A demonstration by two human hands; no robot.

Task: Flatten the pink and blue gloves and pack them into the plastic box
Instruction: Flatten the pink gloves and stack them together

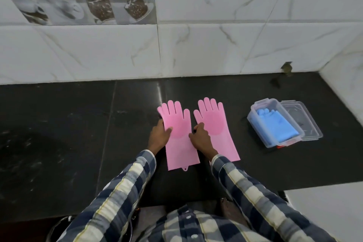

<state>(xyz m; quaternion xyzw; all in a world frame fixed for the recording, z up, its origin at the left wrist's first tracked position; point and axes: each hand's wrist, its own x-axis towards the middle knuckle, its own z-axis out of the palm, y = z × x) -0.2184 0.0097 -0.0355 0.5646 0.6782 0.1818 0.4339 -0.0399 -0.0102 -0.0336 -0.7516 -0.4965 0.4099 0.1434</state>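
Two pink gloves lie flat side by side on the black counter, fingers pointing to the wall: the left pink glove (179,133) and the right pink glove (218,129). My left hand (159,135) rests on the left edge of the left pink glove, thumb on its palm. My right hand (200,137) presses on the left edge of the right pink glove, fingers curled. Blue gloves (275,124) lie inside the clear plastic box (261,133) to the right.
The box's clear lid (306,122) lies right beside the box. A white marble-tiled wall (196,49) runs along the back, and a white side wall (345,88) closes the right. A white surface (324,212) sits at the near right.
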